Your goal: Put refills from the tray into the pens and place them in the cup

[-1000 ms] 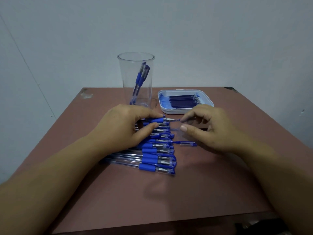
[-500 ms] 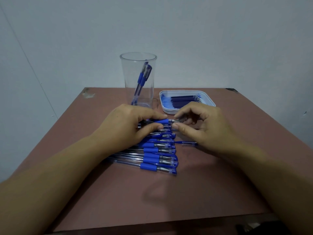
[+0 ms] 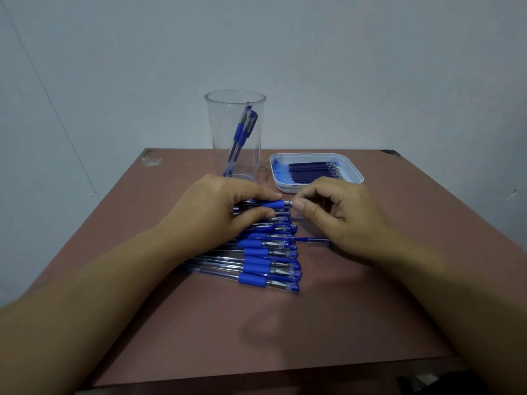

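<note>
The brown table [image 3: 370,323] is carrying everything. The left hand [image 3: 219,212] is hovering just above the far end of the pen row, its fingers curled, and is gripping one pen [image 3: 272,204] by the barrel and blue grip between thumb and fingers. At 3 o'clock from it, the right hand [image 3: 339,212] is pinching that pen's tip end between thumb and forefinger, with its other fingers curled in. The pen is lying level, with its tip pointing toward 3 o'clock.

The clear cup [image 3: 235,166] is standing upright at 12 o'clock from the left hand. The white tray [image 3: 356,173] is sitting at 12 o'clock from the right hand, just beside the cup. The row of pens [image 3: 256,263] is lying side by side at the table's centre, running toward 6 o'clock. Two finished pens [image 3: 242,132] are leaning inside the cup. Dark refills [image 3: 310,172] are lying in the tray. A loose cap [image 3: 318,241] is lying at 3 o'clock of the row.
</note>
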